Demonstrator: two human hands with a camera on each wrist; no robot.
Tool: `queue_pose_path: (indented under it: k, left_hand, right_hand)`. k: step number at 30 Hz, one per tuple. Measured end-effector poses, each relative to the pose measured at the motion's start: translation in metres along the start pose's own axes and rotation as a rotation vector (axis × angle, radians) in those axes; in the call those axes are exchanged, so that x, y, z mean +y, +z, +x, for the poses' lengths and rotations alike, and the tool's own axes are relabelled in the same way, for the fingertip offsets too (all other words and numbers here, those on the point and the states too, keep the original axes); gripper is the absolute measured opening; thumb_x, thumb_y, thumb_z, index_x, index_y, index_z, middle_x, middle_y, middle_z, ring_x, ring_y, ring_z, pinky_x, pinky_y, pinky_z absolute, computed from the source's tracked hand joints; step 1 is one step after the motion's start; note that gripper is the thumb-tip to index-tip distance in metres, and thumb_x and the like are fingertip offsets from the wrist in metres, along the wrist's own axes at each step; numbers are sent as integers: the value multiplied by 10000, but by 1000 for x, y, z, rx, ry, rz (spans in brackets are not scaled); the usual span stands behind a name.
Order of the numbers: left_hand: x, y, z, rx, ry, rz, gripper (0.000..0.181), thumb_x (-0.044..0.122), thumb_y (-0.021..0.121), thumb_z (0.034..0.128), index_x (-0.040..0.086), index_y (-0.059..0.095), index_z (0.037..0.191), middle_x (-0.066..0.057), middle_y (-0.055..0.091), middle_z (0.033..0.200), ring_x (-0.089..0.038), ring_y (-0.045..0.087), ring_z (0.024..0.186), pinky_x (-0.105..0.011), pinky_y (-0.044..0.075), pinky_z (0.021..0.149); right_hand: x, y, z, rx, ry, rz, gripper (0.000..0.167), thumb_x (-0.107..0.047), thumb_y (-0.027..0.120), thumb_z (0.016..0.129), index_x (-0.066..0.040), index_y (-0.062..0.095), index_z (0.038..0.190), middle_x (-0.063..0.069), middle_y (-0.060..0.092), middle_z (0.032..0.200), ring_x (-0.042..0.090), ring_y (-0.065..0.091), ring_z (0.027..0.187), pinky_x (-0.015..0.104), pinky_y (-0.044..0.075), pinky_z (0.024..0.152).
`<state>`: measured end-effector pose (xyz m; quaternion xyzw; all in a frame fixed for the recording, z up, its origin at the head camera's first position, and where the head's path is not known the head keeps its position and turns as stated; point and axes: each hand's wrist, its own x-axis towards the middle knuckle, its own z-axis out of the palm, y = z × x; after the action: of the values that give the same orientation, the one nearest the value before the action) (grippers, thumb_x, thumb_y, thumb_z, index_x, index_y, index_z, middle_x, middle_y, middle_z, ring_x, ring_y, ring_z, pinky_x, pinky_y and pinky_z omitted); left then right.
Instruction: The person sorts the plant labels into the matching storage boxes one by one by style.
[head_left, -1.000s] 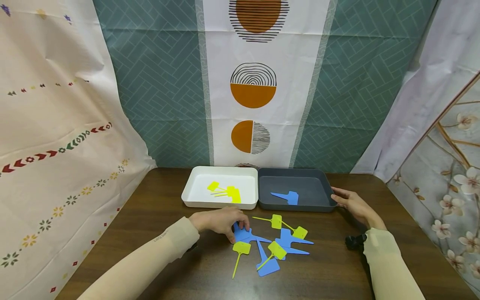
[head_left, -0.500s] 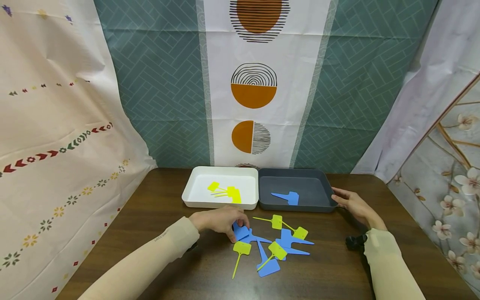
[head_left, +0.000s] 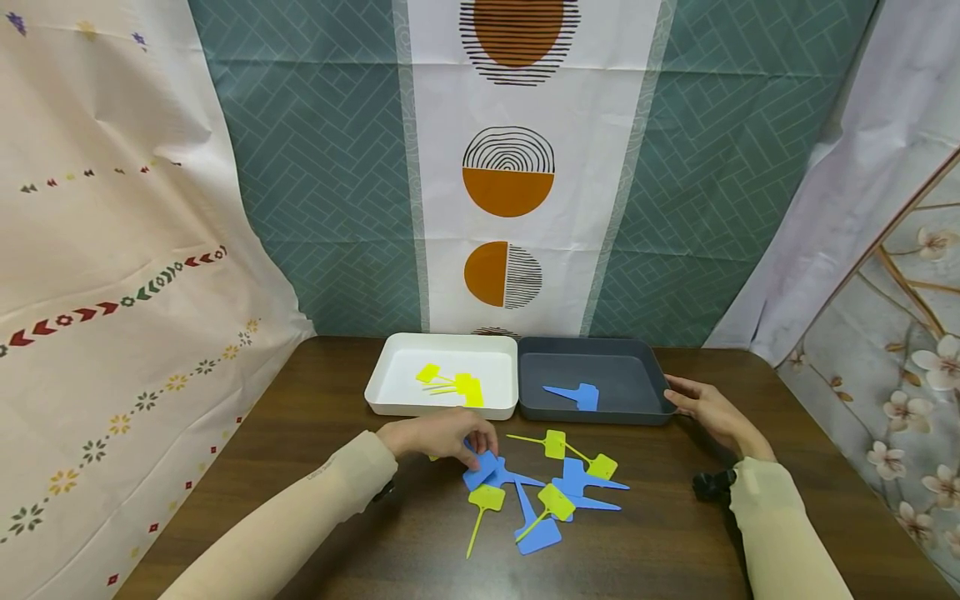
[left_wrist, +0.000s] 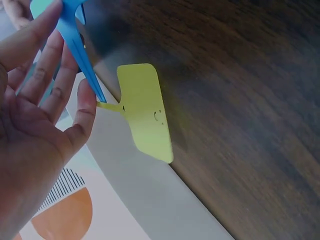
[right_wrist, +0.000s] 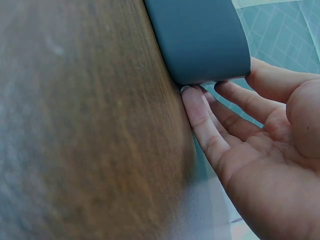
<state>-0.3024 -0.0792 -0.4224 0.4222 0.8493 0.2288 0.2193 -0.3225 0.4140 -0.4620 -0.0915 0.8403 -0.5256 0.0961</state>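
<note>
Blue tag point(head_left: 482, 472): it is pinched in the person's left hand point(head_left: 441, 436), just in front of the white tray point(head_left: 483, 354), its wide head tilted over another blue tag point(head_left: 508, 477) on the bench point(head_left: 645, 550). In the left wrist view the thumb lies against it, the remaining fingers are loosely extended, and its stem point(left_wrist: 85, 65) points toward the tip of the little finger. A yellow tag point(left_wrist: 144, 112) shows beside that finger, its thin stem partly hidden behind it; whether the hand also holds this one, I cannot tell.

The right hand point(head_left: 711, 412) is loosely spread, its fingertips touching the right end of the dark tray point(head_left: 603, 360) and the thumb at the rim.

The two trays sit side by side, the white one holding several yellow tags point(head_left: 471, 390), the dark one overlapping blue tags point(head_left: 587, 397). To the right of the left hand, more blue tags point(head_left: 573, 477) and yellow tags point(head_left: 555, 444) lie scattered, one yellow tag point(head_left: 556, 501) crossing a blue one. Behind the bench hangs a green cloth point(head_left: 337, 167) with a white patterned panel point(head_left: 577, 125).
</note>
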Motion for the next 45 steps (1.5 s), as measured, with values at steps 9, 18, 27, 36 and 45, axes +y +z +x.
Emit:
queue_pose_path:
  k: [9, 18, 27, 36, 45]
  left_hand:
    - [2, -3, 0, 2, 22, -91, 205, 42, 790, 912, 163, 728, 1066, 83, 668, 931, -57, 599, 858, -228, 528, 803]
    - [2, -6, 3, 27, 46, -104, 178, 39, 778, 923, 125, 735, 1073, 75, 686, 909, -39, 601, 832, -223, 533, 771]
    - [5, -7, 5, 84, 51, -109, 163, 47, 780, 924, 95, 745, 1075, 72, 686, 899, -43, 598, 806, -215, 541, 778]
    - [8, -13, 7, 119, 57, -110, 174, 49, 789, 916, 100, 749, 1078, 64, 700, 930, -72, 606, 840, -232, 547, 808]
    - [16, -32, 15, 166, 20, -83, 156, 36, 777, 925, 118, 749, 1055, 48, 701, 920, -90, 604, 856, -256, 529, 803]
  right_hand:
    - [-1, 0, -1, -10, -9, -7, 705, -308, 516, 1110, 84, 211, 1611, 353, 181, 1649, 516, 268, 1480, 209, 460, 984]
    - [-1, 0, 0, -1, -2, -8, 704, -311, 522, 1107, 75, 220, 1613, 349, 192, 1648, 506, 287, 1474, 196, 450, 975]
    - [-2, 1, 0, -9, -12, -24, 686, -287, 510, 1114, 84, 214, 1610, 366, 198, 1637, 512, 302, 1464, 364, 472, 1065]
    - [-2, -1, 0, -12, -12, -15, 695, -285, 508, 1114, 88, 197, 1611, 365, 178, 1644, 512, 280, 1475, 402, 452, 1084]
    - [-2, -1, 0, -16, -17, -7, 710, -297, 521, 1109, 97, 202, 1606, 366, 177, 1643, 518, 269, 1476, 238, 466, 1004]
